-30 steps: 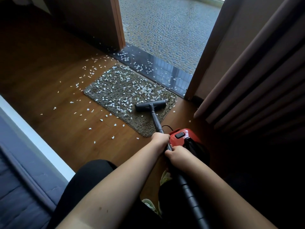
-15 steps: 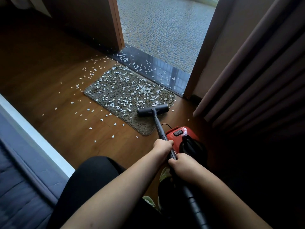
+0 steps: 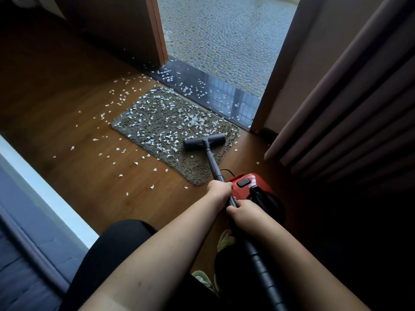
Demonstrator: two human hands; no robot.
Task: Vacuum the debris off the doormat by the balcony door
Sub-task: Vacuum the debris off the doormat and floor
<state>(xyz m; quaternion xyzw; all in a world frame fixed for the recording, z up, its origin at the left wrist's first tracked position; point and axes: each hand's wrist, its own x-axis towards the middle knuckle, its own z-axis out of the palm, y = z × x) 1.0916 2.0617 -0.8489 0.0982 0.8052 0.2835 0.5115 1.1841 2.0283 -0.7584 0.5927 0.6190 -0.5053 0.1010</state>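
Lying far left of your hands, the doormat carries white debris. Your left hand and right hand both grip the wand, its nozzle on the mat's right end.

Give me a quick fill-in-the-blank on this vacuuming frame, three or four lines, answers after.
1. Both hands grip the vacuum's black ____.
2. The vacuum head rests on the ____ end of the doormat.
3. The canister beside the left hand and right hand is ____ in colour.
4. The white scraps lie on the mat, the wood floor and the dark door ____.

Answers: wand; right; red; threshold
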